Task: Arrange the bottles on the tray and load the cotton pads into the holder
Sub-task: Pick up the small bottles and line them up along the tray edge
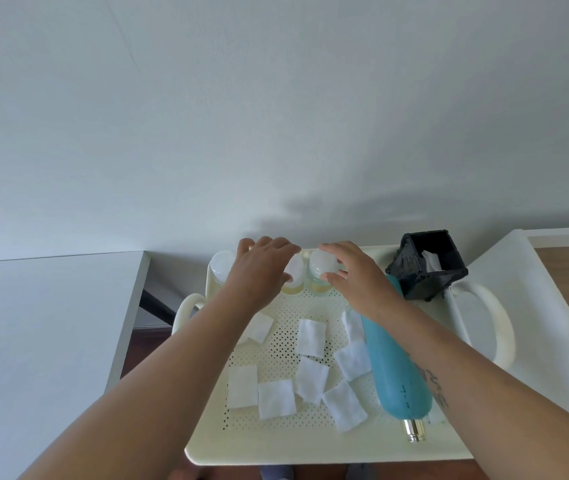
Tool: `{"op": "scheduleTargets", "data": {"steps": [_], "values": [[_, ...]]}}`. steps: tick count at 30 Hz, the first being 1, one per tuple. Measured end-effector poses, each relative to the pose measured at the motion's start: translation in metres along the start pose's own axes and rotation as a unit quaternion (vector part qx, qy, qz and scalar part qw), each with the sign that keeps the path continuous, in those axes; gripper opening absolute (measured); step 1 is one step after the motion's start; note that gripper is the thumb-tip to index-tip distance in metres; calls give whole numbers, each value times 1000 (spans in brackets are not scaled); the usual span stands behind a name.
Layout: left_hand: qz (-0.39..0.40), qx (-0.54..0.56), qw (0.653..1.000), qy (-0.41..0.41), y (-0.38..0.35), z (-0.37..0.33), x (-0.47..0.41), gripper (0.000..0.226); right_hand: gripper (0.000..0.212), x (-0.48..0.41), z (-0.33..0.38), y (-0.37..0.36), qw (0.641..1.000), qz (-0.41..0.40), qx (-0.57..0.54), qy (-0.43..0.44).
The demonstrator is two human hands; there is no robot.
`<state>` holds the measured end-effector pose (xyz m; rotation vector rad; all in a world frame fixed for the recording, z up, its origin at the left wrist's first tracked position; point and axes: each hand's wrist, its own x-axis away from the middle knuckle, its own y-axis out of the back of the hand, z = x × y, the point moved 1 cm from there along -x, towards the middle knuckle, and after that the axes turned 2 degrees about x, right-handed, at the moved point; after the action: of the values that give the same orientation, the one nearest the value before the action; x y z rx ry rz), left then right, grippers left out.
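Against a pale wall, we see the perforated tray (311, 441), handles at both sides. Our left hand (259, 268) and right hand (352, 275) each curl onto a small capped bottle (323, 268) by its far edge. Blue bottle (394, 362) lies lengthwise, nozzle nearest us; cotton pads (311, 337) scattered; holder (427, 263) far-right.

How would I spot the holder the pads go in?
Find the cream perforated tray and look to its far right corner, beside the right handle. The black holder stands there: a dark, square, open-topped box, the only black thing, with one white pad inside.
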<state>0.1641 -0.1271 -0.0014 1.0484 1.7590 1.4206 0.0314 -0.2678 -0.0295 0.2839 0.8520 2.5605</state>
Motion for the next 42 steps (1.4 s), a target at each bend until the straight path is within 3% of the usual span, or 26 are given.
{"op": "scheduleTargets", "data": {"steps": [25, 30, 34, 38, 42], "values": [[-7, 67, 998, 7, -3, 13, 9, 54, 52, 7, -12, -9, 999, -32, -21, -19], [-67, 97, 993, 2, -1, -4, 22, 59, 52, 35, -11, -2, 997, -49, -42, -50], [-124, 173, 977, -20, -13, -32, 41, 49, 39, 80, -20, 9, 990, -94, -43, -94], [-56, 282, 958, -22, -42, -65, 62, 47, 32, 122, -32, 17, 982, -150, -18, -115], [29, 425, 900, 96, -70, -96, 76, 45, 35, 155, -44, 17, 972, -191, 31, -135]]}}
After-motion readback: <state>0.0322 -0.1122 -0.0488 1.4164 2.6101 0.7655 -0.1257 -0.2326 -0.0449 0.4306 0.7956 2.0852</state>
